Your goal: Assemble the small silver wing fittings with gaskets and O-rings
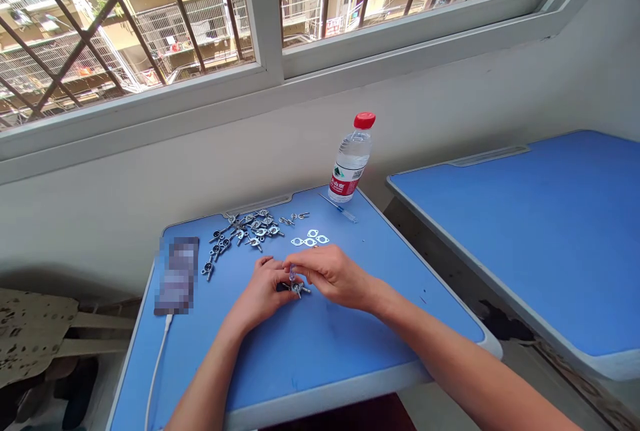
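Observation:
My left hand (pixel 267 288) is closed around the side of a small metal fitting (pixel 299 290) with short stems, steadying it on the blue desk. My right hand (pixel 327 272) grips a screwdriver with a clear handle (pixel 292 272), upright over that fitting; its tip is too small to make out. Beyond the hands lie several flat oval metal plates (pixel 310 242) with holes. A pile of similar metal fittings (pixel 255 228) spreads across the back left of the desk, some with dark round parts facing up.
A water bottle with a red cap (pixel 350 161) stands at the back right corner, beside a thin tool with a clear blue handle (pixel 343 210). On the left lies a phone (pixel 177 276) with a white cable (pixel 157 368). A second blue desk (pixel 530 231) stands across a gap.

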The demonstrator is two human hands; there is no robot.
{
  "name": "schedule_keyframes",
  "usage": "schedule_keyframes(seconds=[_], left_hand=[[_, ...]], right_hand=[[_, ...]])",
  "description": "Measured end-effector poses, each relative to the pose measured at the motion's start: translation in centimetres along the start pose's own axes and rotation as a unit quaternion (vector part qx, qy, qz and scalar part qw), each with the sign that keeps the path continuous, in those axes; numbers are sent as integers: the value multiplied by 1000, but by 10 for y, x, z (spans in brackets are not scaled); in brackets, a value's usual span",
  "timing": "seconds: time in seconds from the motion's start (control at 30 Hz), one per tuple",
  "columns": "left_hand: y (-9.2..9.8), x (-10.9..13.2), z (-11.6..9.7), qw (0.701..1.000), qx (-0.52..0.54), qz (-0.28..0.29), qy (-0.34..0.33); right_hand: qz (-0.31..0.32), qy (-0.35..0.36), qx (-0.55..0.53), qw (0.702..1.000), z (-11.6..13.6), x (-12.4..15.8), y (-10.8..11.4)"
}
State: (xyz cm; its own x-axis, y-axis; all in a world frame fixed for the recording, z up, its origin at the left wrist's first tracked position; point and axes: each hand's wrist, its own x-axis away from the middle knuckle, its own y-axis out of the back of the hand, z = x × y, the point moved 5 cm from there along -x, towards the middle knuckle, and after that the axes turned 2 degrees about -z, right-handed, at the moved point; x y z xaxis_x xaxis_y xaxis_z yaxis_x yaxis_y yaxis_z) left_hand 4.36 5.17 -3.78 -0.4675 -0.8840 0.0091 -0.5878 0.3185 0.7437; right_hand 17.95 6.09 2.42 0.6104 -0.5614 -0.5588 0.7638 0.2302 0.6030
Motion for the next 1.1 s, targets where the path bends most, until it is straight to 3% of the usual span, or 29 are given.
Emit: schedule_keyframes(seconds=[0.27,0.5,0.9,1.1], left_hand=[[-2,0,3,1000,3,0,-3],[-1,0,1,1000,-15,-13,-10],[0,1,-1,999,-19,-22,-14],[0,0,-4,999,-25,-25,-6]], right_hand=[[2,-2,9,1000,-1,1,-1],[61,51,-4,997,11,2,-9],[-28,35,31,999,4,4,-8],[-21,26,37,999,7,1,-7]])
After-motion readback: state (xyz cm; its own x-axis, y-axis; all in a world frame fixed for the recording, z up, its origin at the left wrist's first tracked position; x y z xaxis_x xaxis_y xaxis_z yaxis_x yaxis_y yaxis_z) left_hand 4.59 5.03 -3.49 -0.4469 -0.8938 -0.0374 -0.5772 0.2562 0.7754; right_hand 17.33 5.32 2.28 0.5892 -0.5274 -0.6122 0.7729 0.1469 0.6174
